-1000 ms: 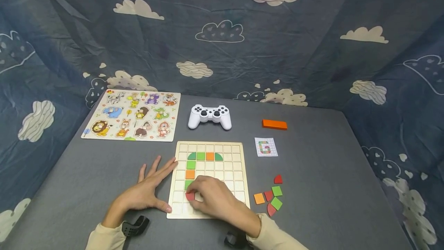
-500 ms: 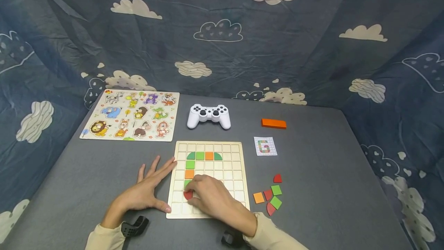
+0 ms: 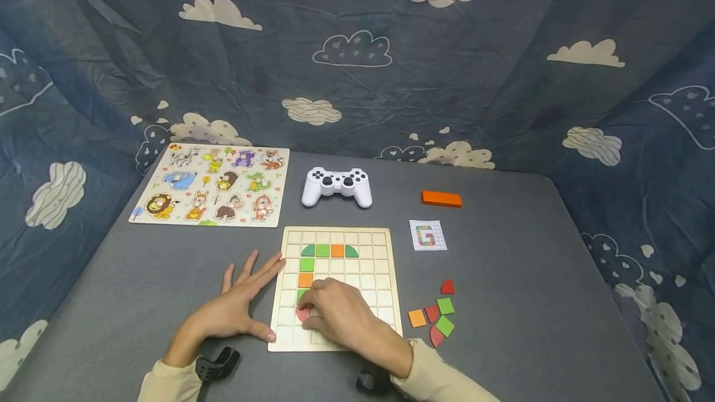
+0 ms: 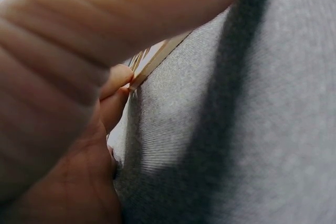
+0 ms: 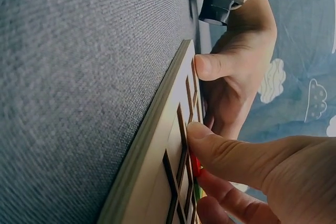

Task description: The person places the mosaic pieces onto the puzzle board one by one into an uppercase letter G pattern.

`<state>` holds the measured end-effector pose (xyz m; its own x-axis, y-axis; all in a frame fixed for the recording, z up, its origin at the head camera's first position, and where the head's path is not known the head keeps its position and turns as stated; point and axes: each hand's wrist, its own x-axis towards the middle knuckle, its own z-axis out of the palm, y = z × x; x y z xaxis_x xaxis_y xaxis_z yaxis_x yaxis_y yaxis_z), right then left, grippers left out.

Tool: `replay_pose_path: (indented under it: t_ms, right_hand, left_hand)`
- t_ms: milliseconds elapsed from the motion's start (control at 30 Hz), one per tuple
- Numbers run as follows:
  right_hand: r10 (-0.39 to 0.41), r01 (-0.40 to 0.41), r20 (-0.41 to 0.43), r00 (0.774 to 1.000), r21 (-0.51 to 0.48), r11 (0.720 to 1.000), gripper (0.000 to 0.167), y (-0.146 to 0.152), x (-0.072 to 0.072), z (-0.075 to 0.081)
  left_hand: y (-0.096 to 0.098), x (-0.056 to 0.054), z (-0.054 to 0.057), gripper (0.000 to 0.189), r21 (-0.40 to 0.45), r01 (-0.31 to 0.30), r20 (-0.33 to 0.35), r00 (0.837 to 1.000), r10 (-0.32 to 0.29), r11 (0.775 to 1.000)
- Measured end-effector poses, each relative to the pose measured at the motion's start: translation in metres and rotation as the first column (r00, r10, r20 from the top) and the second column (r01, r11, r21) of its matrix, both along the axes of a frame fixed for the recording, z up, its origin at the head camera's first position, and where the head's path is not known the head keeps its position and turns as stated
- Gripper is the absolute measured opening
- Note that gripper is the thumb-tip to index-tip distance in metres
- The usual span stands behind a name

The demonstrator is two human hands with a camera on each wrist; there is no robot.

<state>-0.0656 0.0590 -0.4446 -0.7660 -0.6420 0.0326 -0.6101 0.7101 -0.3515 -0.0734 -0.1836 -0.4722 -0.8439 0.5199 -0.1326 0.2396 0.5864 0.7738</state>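
A wooden grid board [image 3: 385,315] lies on the grey table. My left hand [image 3: 237,306] has its fingers spread and touches the board's left side, thumb at the near corner and forefinger higher up the edge. Over the lower left cells, my right hand [image 3: 349,321] pinches a red quarter-round tile [image 3: 303,314] at the grid. The right wrist view shows thumb and fingers about that red tile [image 5: 195,165]; part of it is hidden. Above it, green and orange square tiles [image 3: 305,280] run up a column, then along a row between two dark green quarter-round tiles [image 3: 350,252].
Right of the board lie loose red, green and orange tiles [image 3: 445,306]. A small pattern card [image 3: 427,236] and an orange block [image 3: 441,198] sit further back. Behind the board are a white game controller [image 3: 337,187] and an animal puzzle board [image 3: 209,185].
My right hand has shifted slightly left with the red tile, which has turned a little in its cell. My left hand keeps its place on the board.
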Motion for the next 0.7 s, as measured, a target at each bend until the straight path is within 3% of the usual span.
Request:
replay_pose_path:
  t_ms: [400,700]
  right_hand:
    - [0.016,-0.016,-0.011,1.000,-0.009,1.000,0.021,0.006,0.000,0.003]
    - [-0.055,0.056,0.015,0.998,-0.028,0.998,0.024,0.039,0.001,0.016]
  left_hand:
    - [0.001,-0.001,0.000,0.129,0.002,0.002,0.002,1.000,-0.002,1.000]
    - [0.000,-0.001,-0.002,0.129,0.004,0.005,-0.003,1.000,-0.005,1.000]
